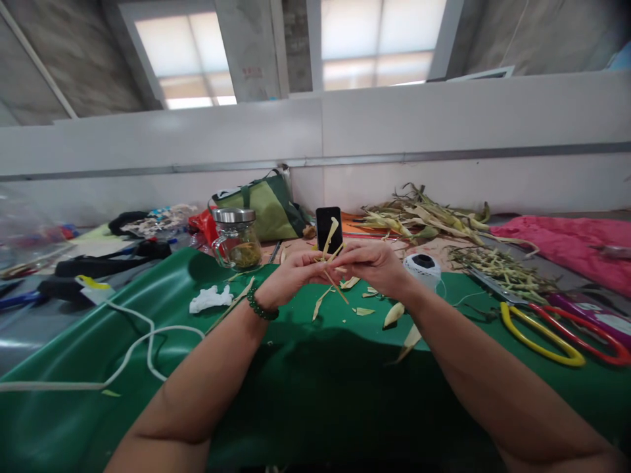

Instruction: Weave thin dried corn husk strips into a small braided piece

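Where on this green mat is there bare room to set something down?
Barest: the green mat near you, between your forearms, and the strip between the white cord and your left forearm. Crowded: leaf scraps under the left hand and right hand pinching leaf strips; scissors at right, jar behind.

Both arms reach forward, left hand [290, 276] and right hand [374, 266] meeting, fingers [348, 259] pinched together

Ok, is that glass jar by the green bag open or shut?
Shut: its metal lid sits flat on top of the glass jar.
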### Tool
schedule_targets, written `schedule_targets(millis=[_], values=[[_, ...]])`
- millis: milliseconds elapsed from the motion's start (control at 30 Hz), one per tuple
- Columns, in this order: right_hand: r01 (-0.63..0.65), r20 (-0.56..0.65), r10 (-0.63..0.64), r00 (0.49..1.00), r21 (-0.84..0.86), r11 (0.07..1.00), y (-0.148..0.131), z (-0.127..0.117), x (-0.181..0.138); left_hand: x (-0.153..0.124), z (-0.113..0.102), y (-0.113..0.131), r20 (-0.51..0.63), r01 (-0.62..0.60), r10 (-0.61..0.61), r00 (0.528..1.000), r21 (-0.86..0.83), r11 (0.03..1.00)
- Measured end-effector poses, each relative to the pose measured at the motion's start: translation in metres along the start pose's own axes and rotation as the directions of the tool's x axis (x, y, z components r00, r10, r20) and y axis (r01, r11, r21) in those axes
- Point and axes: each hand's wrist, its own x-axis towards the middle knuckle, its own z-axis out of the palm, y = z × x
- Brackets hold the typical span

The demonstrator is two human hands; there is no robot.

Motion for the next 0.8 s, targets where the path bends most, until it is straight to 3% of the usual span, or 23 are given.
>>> schedule_targets(millis=[67, 167, 267, 367, 633, 800], values=[[-0.018, -0.065, 0.016, 0.998, -0.040, 0.999, 0.001, 0.007, 0.001, 0.001, 0.003, -0.002, -0.003, -0.003, 0.003, 1.000, 0.057, 0.998], [-0.193, -0.113, 0.184, 0.976, -0.077, 0.978, 0.000, 0.010, 0.002, 0.003, 0.005, -0.005, -0.020, -0.027, 0.029, 0.999, 0.098, 0.995], [-0.374, -0.086, 0.368, 0.926, -0.063, 0.925, -0.001, 0.009, 0.002, 0.003, 0.005, -0.007, -0.012, -0.045, 0.047, 0.999, 0.126, 0.991], [-0.435, -0.064, 0.431, 0.900, -0.078, 0.897, -0.002, 0.008, 0.001, 0.003, 0.006, -0.008, 0.003, -0.046, 0.046, 0.999, 0.182, 0.982], [-0.267, -0.120, 0.238, 0.964, -0.424, 0.865, -0.005, 0.012, -0.004, 0.007, 0.005, -0.013, 0.006, -0.042, 0.042, 0.999, 0.246, 0.968], [-0.202, -0.328, 0.026, 0.944, -0.515, 0.833, -0.009, 0.005, -0.002, 0.002, 0.005, -0.007, -0.042, -0.042, 0.056, 0.998, 0.267, 0.963]])
